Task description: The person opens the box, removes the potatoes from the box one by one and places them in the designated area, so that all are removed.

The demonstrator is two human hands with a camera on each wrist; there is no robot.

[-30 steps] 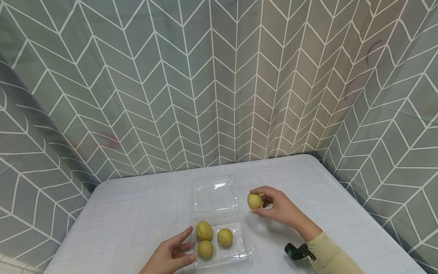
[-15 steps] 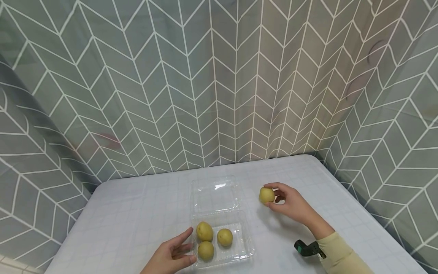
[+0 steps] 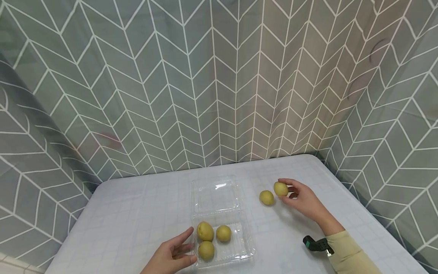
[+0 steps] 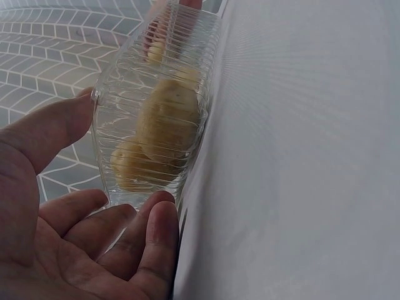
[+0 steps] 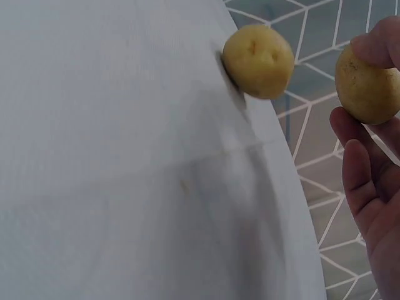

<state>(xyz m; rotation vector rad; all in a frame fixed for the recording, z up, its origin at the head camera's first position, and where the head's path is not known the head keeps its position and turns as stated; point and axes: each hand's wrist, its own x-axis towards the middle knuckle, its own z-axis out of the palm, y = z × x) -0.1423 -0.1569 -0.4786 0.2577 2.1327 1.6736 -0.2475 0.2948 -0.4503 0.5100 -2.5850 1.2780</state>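
My left hand (image 3: 170, 252) rests at the left side of a clear plastic clamshell box (image 3: 237, 255), fingers relaxed. In the left wrist view the thumb tip touches the box's rim, with other fingertips by its wall. Inside the box's base lie three yellow potatoes: one back left (image 3: 205, 231), one front left (image 3: 206, 250) and one on the right (image 3: 224, 233). My right hand (image 3: 302, 198) pinches another potato (image 5: 367, 84) between thumb and fingers, above the table. Beside it, to the left, a potato (image 3: 266, 197) lies on the cloth.
The box's lid (image 3: 215, 195) lies folded back behind the base. White cloth covers the table (image 3: 143, 213). A patterned curtain (image 3: 219, 95) hangs behind and at both sides. A black wrist device (image 3: 316, 243) sticks out at my right sleeve.
My right hand has moved right and away from me with its potato, passing the potato on the cloth, which now shows fully. The left hand has stayed by the box.
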